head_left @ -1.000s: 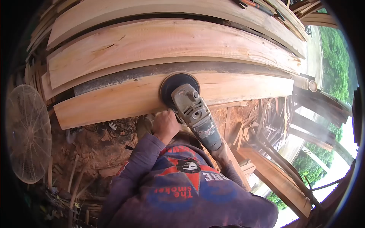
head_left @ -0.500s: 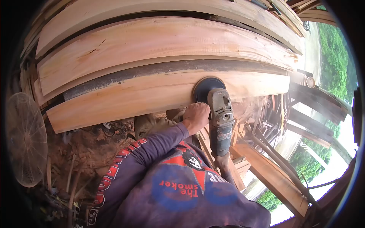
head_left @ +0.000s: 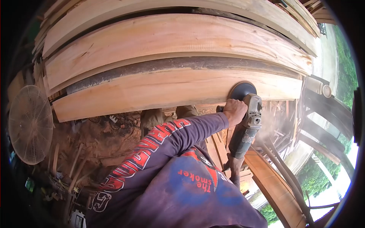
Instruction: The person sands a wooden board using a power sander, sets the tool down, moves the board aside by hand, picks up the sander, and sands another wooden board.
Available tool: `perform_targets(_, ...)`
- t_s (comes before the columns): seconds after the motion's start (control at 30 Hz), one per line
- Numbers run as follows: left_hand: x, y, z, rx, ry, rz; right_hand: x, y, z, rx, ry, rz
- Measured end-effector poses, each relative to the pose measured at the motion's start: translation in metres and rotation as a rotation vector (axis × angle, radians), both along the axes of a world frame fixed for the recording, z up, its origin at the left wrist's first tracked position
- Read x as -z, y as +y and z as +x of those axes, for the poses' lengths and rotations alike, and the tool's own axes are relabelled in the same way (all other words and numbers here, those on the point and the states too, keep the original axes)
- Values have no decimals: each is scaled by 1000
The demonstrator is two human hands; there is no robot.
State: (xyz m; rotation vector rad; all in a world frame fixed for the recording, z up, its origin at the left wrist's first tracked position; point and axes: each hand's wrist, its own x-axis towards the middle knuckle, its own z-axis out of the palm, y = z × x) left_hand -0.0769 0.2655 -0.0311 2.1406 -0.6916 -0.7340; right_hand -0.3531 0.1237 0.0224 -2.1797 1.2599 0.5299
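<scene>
My left hand [head_left: 235,111] is closed around the side handle of an angle grinder [head_left: 243,133], close to its head. Lower down, my right hand [head_left: 235,162] grips the rear of the tool's body, its fingers partly hidden. The grinder's round dark sanding disc [head_left: 242,90] lies against the front plank [head_left: 159,91], towards its right part. This plank is pale, long and smooth-looking. Fine dust hangs to the right of the tool.
Behind the front plank lie a dark beam [head_left: 171,65] and another wide plank [head_left: 171,36]. A large fan [head_left: 31,123] stands at left. Wood scraps and sawdust cover the ground. An orange-brown board [head_left: 275,186] slants at lower right beside a dark hose-like length [head_left: 283,171].
Both hands and the grinder have moved right along the front plank. The disc now sits nearer the plank's right end, and my left arm stretches out further.
</scene>
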Motion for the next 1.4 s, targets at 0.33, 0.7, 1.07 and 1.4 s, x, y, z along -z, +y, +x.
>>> perform_targets(0.33,-4,107,-40,-161,85,38,24,8,-14,-105,-11,152)
perform_targets(0.7,-5,357,-141,-504,216,226,49,158,-9,-610,-24,189)
perform_targets(1.07,-2,569,-194,-1110,219,208,14,401,139,-1173,-135,370)
perform_targets(1.4,15,674,-216,-1551,215,234,44,525,217,-1591,-103,285)
